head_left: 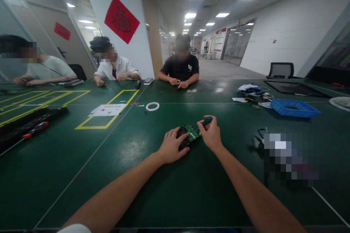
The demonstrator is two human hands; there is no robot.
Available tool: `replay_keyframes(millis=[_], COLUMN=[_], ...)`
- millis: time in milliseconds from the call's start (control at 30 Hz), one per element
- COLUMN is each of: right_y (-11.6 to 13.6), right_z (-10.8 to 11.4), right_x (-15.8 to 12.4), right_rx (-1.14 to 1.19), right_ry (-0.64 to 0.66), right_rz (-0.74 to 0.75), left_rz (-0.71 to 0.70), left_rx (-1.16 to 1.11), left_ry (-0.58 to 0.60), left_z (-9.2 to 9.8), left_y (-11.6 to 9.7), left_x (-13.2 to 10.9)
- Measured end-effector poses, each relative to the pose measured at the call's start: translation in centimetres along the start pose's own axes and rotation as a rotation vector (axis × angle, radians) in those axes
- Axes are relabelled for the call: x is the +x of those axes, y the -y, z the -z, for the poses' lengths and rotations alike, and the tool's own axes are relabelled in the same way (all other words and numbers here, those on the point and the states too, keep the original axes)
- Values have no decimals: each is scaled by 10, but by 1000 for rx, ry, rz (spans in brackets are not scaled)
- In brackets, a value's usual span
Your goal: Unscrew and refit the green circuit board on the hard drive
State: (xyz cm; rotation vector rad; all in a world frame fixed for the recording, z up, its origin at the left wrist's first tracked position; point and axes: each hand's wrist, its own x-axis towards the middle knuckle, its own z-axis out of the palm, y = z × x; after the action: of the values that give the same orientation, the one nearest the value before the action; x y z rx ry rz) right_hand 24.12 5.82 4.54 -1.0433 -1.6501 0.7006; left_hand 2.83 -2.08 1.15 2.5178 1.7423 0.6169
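Note:
A hard drive (194, 133) with a green circuit board facing up lies on the green table, its left part covered by my left hand. My left hand (171, 146) grips and steadies it, fingers spread over its left side and thumb along the near edge. My right hand (211, 134) is closed around the dark green handle of a screwdriver (207, 120). The screwdriver is tilted, with its shaft pointing down left to the right part of the board. Whether its tip sits in a screw is too small to tell.
A white tape ring (152, 106) and a paper sheet (108, 110) lie beyond my left hand. On the right are a blue tray (295, 108), tools and a pixelated object (290, 158). A red-handled screwdriver (35, 130) lies far left. Three people sit across the table.

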Motion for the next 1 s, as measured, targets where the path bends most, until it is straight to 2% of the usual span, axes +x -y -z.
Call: replay_keyframes(millis=[333, 633, 833, 1000], right_y=[-2, -10, -8, -4], right_z=[1, 3, -2, -2], right_x=[-6, 0, -1, -4], right_rx=[-10, -264, -32, 20], right_ry=[79, -77, -67, -33], right_rz=[77, 110, 37, 5], left_rz=[-3, 0, -8, -10], left_rx=[7, -12, -20, -22], left_ry=[-6, -17, -7, -16], left_z=[0, -3, -1, -1], left_y=[0, 2, 1, 2], left_x=[0, 0, 1, 0])
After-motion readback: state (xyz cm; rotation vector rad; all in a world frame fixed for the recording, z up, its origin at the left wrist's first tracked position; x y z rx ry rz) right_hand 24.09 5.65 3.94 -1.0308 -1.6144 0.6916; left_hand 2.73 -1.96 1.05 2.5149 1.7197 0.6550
